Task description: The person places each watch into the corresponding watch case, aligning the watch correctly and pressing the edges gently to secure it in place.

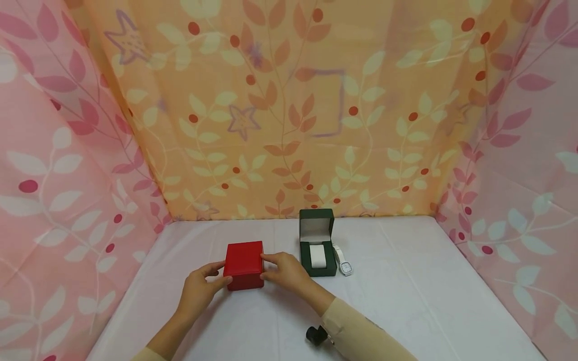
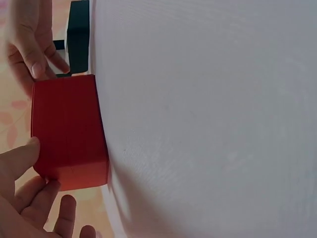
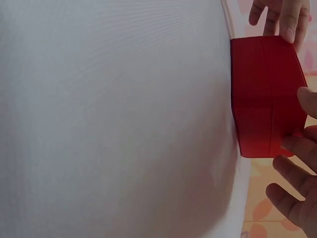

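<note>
A closed red box [image 1: 244, 265] sits on the white-covered table, left of centre; a thin seam runs round it in the right wrist view. My left hand [image 1: 198, 291] grips its left side, thumb at the front corner and fingers farther back. From the right, my right hand [image 1: 287, 273] holds the opposite side between thumb and fingers. In the left wrist view the left thumb [image 2: 22, 156] lies against the upper edge of the box. The right hand's lower fingers [image 3: 292, 173] stand off it in the right wrist view.
Right of the red box stands an open green watch box [image 1: 318, 243] with a white cushion [image 1: 318, 256] inside. A white-strapped wristwatch [image 1: 344, 263] lies along its right side. Patterned cloth walls [image 1: 280, 100] enclose the table's back and sides. A small black device [image 1: 316, 335] is at the right wrist.
</note>
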The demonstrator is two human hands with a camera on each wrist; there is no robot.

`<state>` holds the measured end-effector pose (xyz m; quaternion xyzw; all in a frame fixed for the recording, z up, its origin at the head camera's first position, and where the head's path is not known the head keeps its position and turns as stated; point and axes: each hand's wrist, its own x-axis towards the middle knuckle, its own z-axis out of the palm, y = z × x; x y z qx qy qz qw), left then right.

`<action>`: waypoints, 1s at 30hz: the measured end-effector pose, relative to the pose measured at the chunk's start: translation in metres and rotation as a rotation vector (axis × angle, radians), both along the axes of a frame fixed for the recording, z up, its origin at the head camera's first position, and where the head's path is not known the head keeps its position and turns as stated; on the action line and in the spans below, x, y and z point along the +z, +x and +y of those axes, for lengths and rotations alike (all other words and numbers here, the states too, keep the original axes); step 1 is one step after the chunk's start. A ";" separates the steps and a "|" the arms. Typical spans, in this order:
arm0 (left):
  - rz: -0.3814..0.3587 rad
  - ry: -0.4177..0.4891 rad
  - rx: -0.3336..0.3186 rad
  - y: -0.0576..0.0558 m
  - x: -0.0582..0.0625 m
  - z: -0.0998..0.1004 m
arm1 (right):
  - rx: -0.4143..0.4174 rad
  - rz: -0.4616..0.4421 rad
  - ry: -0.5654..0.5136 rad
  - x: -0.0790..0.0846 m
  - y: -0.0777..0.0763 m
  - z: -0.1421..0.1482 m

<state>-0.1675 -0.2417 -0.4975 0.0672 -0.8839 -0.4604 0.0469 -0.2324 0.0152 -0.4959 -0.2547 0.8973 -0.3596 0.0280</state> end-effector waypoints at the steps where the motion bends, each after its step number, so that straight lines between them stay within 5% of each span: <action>1: 0.004 -0.013 -0.002 0.000 0.000 0.000 | 0.017 0.023 0.033 0.000 0.001 0.001; 12: 0.010 -0.138 -0.054 0.000 0.006 -0.003 | 0.118 0.138 0.164 0.010 0.011 0.012; 22: 0.195 -0.208 -0.152 -0.001 0.018 -0.001 | 0.202 0.385 0.286 0.018 0.020 0.039; 30: 0.260 -0.149 -0.195 0.000 0.018 0.019 | 0.185 0.482 0.299 0.020 0.027 0.063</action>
